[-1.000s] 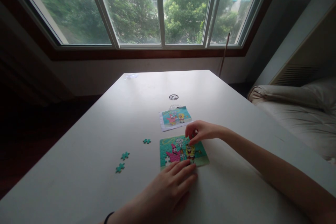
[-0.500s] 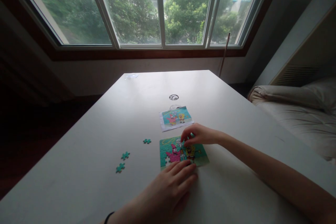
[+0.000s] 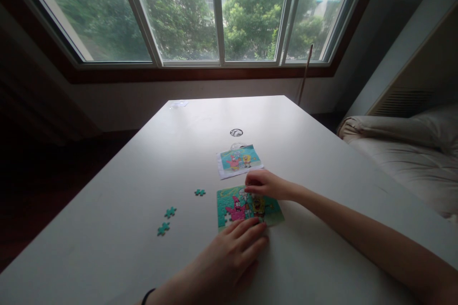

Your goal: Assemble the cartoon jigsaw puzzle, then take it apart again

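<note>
While the left hand (image 3: 240,247) rests unclenched on the puzzle (image 3: 235,202), the right hand (image 3: 267,184) curls over it, grip indeterminable; 3 loose pieces (image 3: 171,212) lie apart.

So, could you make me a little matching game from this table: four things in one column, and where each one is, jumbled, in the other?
Things:
1. Left hand
2. Loose green pieces
3. Right hand
4. Printed picture sheet

Places:
A. Off to the left of the puzzle
B. Flat on the table, beyond the puzzle
C. Over the puzzle's near edge
D. Over the puzzle's far edge

Right pairs: 1-C, 2-A, 3-D, 4-B.
</note>
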The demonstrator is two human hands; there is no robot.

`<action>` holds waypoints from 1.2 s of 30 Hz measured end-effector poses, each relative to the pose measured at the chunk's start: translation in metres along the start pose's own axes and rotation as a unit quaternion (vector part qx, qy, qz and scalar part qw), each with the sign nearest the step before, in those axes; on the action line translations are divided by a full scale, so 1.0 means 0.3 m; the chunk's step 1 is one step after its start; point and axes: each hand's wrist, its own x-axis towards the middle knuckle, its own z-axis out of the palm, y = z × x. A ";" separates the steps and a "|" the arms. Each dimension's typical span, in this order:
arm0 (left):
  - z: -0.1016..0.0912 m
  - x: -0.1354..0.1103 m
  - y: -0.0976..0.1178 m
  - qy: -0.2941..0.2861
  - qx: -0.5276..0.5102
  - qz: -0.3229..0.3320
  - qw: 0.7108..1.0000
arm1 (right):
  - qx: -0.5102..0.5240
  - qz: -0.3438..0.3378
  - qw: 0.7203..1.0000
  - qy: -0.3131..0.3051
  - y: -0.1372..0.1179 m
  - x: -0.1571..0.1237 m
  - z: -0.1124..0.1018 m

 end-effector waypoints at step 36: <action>-0.003 -0.002 0.004 0.008 -0.006 0.002 1.000 | 0.021 -0.090 0.996 0.013 0.058 0.008 -0.025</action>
